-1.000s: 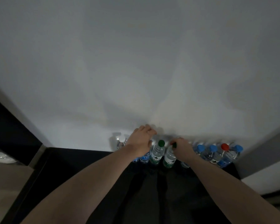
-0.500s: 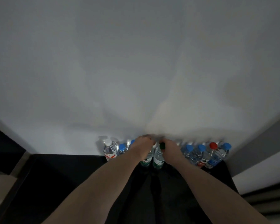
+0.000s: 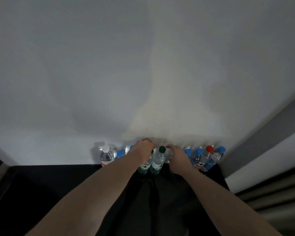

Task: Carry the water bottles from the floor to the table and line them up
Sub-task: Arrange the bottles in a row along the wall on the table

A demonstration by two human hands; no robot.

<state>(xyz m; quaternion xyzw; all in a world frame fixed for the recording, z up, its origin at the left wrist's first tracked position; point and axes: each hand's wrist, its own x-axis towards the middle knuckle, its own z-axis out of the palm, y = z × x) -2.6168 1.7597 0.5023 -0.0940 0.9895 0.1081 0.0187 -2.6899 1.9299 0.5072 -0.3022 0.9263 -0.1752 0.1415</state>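
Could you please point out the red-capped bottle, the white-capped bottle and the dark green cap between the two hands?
red-capped bottle [image 3: 209,148], head view, on its red cap.
white-capped bottle [image 3: 106,155], head view, on the clear shoulder below its cap.
dark green cap [image 3: 162,149], head view, on the cap's top.

Worktop [image 3: 58,193]: black, dim-lit. Along its far edge, against the wall, one upright row of water bottles: white-capped [image 3: 107,155] at left, green-capped [image 3: 158,160] mid-row, red-capped [image 3: 205,157] and blue-capped [image 3: 214,157] at right.
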